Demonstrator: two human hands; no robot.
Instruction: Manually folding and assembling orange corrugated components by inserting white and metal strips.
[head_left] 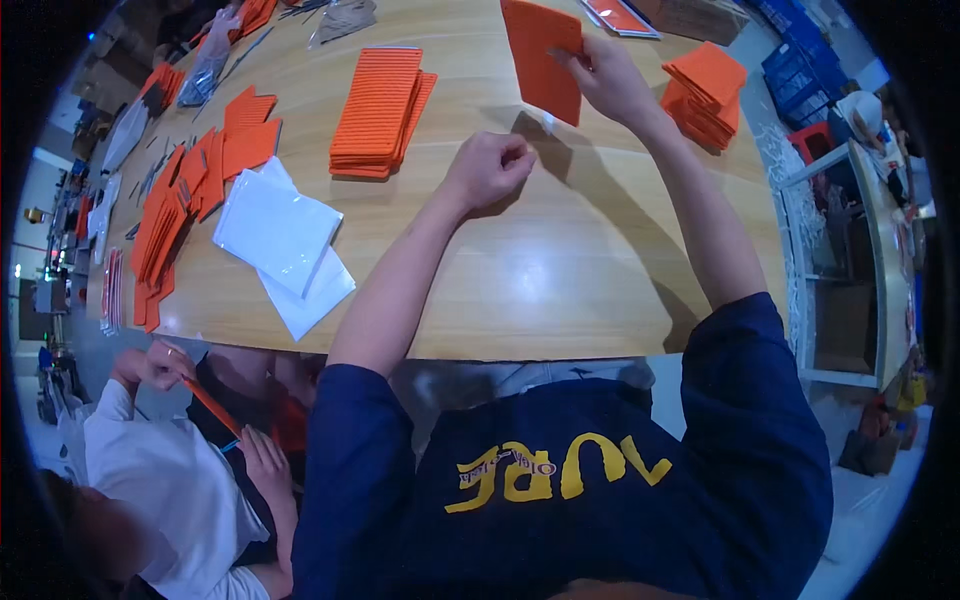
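My right hand (607, 82) grips a flat orange felt piece (541, 62) by its right edge, holding it raised and upright above the table. Nearer to me, my left hand (489, 170) rests by the tabletop with its fingers curled closed. What it holds, if anything, is hidden. Left of it stands a neat stack of ribbed orange felt pieces (375, 112). Another, less even orange stack (705, 92) sits to the right of my right forearm.
White plastic-wrapped sheets (280, 225) and loose orange pieces (165, 225) cover the wooden table's left side (570, 300). A co-worker (185, 480) at lower left holds an orange strip. Blue crates (805, 75) and a white-framed shelf (840, 270) stand beyond the right edge.
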